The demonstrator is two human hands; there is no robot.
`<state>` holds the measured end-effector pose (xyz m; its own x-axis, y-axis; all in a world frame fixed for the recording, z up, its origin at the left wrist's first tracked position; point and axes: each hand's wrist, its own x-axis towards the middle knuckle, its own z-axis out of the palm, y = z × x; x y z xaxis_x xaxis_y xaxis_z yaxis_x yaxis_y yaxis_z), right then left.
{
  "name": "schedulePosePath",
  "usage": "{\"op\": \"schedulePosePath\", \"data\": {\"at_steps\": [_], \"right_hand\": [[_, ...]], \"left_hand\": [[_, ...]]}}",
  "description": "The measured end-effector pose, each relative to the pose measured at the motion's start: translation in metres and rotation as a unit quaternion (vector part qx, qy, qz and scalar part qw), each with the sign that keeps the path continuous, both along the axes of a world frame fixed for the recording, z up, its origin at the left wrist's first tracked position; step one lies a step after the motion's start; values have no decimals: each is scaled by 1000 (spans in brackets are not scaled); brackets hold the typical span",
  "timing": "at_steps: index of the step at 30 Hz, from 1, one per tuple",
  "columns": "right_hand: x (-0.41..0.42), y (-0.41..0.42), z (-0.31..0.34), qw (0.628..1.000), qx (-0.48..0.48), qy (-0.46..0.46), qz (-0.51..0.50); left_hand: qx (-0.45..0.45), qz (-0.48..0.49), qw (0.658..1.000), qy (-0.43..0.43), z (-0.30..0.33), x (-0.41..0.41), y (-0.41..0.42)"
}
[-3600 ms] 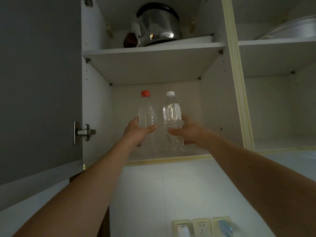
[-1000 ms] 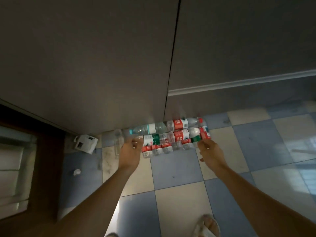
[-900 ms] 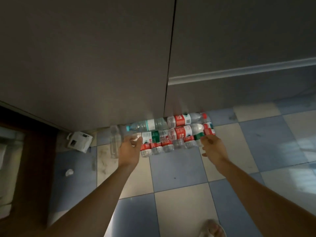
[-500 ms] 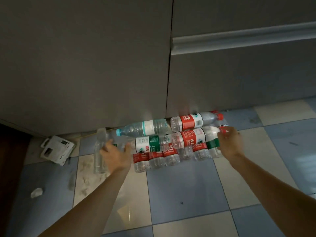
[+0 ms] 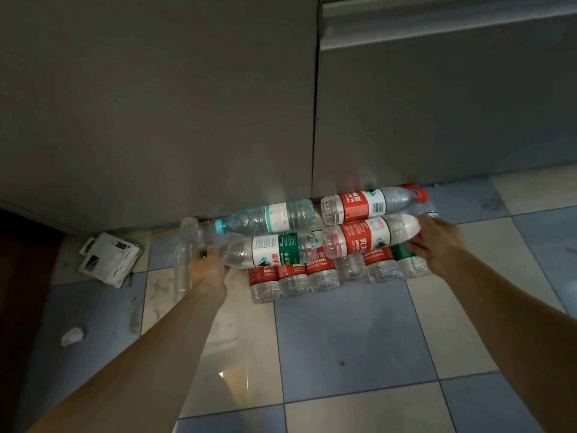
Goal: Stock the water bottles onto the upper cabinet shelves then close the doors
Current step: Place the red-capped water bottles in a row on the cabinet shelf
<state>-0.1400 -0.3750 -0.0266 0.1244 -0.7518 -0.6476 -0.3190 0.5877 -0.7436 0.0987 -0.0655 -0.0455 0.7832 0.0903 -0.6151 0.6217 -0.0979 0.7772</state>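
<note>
Both arms reach down toward a heap of water bottles lying on the tiled floor against the foot of the grey lower cabinet doors. The left hand, at about nine o'clock of the heap, has its fingers curled round the neck end of the green-labelled bottle, which lies on its side atop the pile. The right hand, at three o'clock, wraps the cap end of a red-labelled bottle lying beside it. Behind these lie a blue-capped bottle and another red-capped bottle. A clear label-less bottle lies just left of the left hand. Farther out at nine o'clock sits a white box, with a crumpled paper scrap toward seven o'clock.
</note>
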Motion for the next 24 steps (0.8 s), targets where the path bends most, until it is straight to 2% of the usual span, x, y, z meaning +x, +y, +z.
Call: {"op": "schedulePosePath", "data": {"at_steps": [3, 8, 12, 14, 16, 17, 19, 22, 24], "right_hand": [[-1, -6, 4, 997, 32, -44, -55], [-8, -2, 21, 987, 74, -121, -73], [-16, 4, 41, 985, 40, -169, -14], [-18, 9, 57, 979, 2, -198, 45], [-19, 18, 78, 976, -40, -189, 103], [-18, 23, 89, 974, -65, -169, 135], [-17, 38, 109, 966, -126, -103, 201], [-19, 59, 130, 926, -224, -36, 303], [-23, 73, 134, 906, -227, -46, 354]], "left_hand": [[-95, 7, 995, 25, 2, 1, 9], [-177, -29, 983, 23, 18, 0, 28], [-213, -73, 974, -27, 47, 1, 36], [-200, -127, 969, -76, 67, -2, 33], [-157, -201, 958, -131, 93, -9, 28], [-121, -254, 945, -168, 106, -13, 24], [-71, -380, 892, -233, 131, -25, 15], [-79, -496, 829, -245, 151, -48, -2], [-62, -543, 800, -250, 154, -63, -10]]}}
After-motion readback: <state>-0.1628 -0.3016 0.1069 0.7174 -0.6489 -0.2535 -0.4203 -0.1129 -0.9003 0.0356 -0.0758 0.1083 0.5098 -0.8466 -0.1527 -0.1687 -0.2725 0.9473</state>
